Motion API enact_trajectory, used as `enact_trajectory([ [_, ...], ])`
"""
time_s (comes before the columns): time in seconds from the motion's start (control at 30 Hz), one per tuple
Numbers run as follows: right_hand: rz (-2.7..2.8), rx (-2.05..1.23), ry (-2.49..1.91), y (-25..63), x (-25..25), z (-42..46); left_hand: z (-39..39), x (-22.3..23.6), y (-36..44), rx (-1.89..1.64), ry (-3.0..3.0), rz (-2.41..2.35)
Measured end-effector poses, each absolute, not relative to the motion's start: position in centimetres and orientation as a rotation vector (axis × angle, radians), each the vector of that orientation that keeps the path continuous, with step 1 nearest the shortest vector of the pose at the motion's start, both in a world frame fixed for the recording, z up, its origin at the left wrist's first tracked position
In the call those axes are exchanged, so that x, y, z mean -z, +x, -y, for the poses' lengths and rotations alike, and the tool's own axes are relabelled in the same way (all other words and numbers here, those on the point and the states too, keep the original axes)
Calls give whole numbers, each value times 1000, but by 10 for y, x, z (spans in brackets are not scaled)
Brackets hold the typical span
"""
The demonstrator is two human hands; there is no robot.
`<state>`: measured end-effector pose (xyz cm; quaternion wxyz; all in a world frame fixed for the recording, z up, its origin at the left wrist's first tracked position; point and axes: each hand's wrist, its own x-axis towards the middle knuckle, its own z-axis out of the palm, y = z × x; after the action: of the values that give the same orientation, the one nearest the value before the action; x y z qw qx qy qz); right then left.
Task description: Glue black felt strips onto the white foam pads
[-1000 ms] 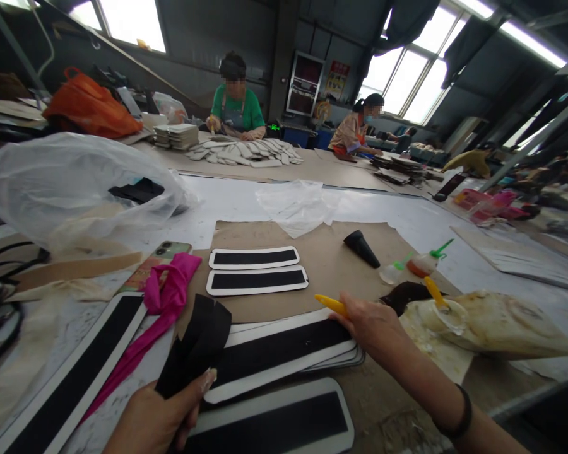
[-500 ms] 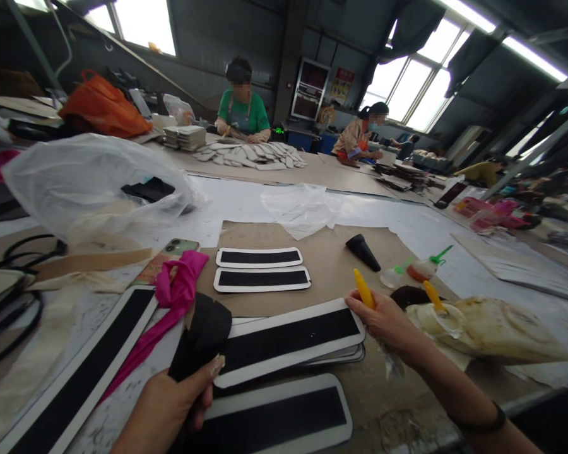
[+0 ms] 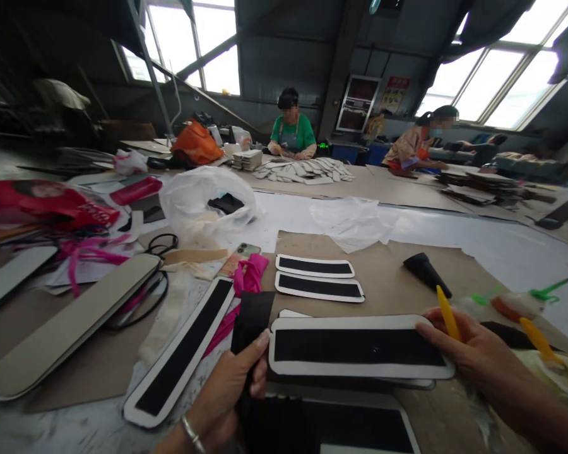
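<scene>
In front of me is a long white-edged panel [image 3: 322,321] with a black strip along its middle, tilted slightly and above similar panels. My right hand [image 3: 483,359] grips its right end, thumb on top. A yellow-handled tool [image 3: 447,315] sticks up between that hand's fingers; its lower end is blurred. My left hand [image 3: 222,394] is closed round a piece of thin black material [image 3: 253,315], the thumb close to the panel's left end. Whether the thumb touches the panel, I cannot tell. Below lies another panel [image 3: 360,429], partly covered by black material.
Two smaller panels [image 3: 315,287] lie on brown card ahead. Beside them are a black cone [image 3: 426,272] and a green-tipped bottle [image 3: 518,306]. Left are a pink cloth [image 3: 250,274], a phone [image 3: 239,255] and a long panel [image 3: 180,353]. Co-workers [image 3: 293,132] work across the table.
My view has swung left, so the bench appears further right. The held panel has turned nearly level, and my left hand with the black material is at its left end.
</scene>
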<state>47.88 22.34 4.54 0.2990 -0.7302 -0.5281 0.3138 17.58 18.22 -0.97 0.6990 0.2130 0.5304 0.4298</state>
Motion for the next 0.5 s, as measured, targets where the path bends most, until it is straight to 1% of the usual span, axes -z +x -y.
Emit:
enact_trajectory([
  [0.2, 1283, -902, -1869, 464, -49, -213, -178, 9, 167, -998, 525, -1136],
  [0.4, 1154, -1127, -1708, 449, -48, -196, -167, 3, 159, -1037, 425, -1168],
  [0.5, 1149, -1176, -1757, 447, -43, -186, -164, 0, 155, -1005, 417, -1182],
])
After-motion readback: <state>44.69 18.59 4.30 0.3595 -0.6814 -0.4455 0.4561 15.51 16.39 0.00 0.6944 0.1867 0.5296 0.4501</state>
